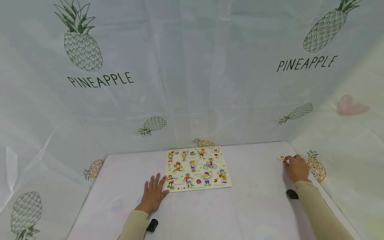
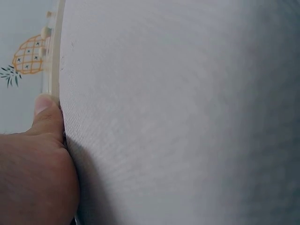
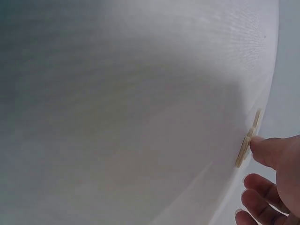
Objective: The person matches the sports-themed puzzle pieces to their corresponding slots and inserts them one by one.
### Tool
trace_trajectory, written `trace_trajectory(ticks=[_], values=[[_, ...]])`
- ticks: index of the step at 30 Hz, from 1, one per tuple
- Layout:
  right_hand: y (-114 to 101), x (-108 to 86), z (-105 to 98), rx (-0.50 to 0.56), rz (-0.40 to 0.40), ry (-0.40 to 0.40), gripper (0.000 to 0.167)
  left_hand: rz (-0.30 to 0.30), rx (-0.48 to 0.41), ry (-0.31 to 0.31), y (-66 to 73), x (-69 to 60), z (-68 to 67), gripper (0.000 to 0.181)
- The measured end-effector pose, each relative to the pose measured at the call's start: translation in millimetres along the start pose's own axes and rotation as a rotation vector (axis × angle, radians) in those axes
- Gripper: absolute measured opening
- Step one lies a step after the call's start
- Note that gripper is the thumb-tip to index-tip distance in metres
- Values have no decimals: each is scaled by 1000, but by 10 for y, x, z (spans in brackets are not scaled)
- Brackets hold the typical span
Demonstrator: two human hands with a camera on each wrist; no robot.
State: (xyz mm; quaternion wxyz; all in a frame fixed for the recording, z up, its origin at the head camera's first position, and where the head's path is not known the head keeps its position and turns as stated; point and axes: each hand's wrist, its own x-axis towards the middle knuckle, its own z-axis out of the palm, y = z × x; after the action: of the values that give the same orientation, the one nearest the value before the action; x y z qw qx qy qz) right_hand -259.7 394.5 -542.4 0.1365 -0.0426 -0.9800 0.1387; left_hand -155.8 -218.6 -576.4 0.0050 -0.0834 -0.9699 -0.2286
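Note:
A wooden puzzle board [image 1: 186,170] with printed sports figures lies on the table. Spread flat on the tabletop, my left hand [image 1: 153,193] is at the board's left side. Its thumb [image 2: 45,110] touches the board's edge [image 2: 56,56] in the left wrist view. Far to the right, my right hand [image 1: 296,168] pinches a small wooden puzzle piece [image 1: 281,158] with a printed figure. In the right wrist view the piece [image 3: 242,151] appears edge-on at the thumb tip, close to the table surface; the forefinger's contact is hidden there.
The white table [image 1: 255,206] meets pineapple-printed sheets [image 1: 192,83] at the back and sides. The table's right edge [image 1: 333,206] runs close beside the right forearm. A black wrist-worn device [image 1: 152,225] sits under the left wrist, and another [image 1: 292,194] by the right.

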Motion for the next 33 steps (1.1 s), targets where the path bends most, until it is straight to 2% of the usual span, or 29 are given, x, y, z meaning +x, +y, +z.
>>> trace_trajectory(ticks=[6, 13, 20, 23, 29, 31, 33], values=[[-7, 78, 7, 0, -3, -9, 18, 3, -28, -15, 50, -11, -59, 66], [-30, 164, 3, -6, -4, -24, 12, -6, -1, -20, 48, -9, -62, 65], [-4, 186, -4, 1, -70, -20, 11, -29, 1, -52, 108, -2, -135, 64], [-24, 183, -4, -3, -109, 9, 9, -19, 3, -45, 78, -2, -103, 65], [-263, 182, 0, 47, -176, 84, 8, 13, 28, 19, -64, 21, 59, 69], [-387, 170, 5, 77, -192, 101, 9, -2, 37, 0, -28, 24, 17, 66], [-510, 161, 11, 93, -216, 117, 11, -3, 42, 2, -49, 39, 42, 65]])
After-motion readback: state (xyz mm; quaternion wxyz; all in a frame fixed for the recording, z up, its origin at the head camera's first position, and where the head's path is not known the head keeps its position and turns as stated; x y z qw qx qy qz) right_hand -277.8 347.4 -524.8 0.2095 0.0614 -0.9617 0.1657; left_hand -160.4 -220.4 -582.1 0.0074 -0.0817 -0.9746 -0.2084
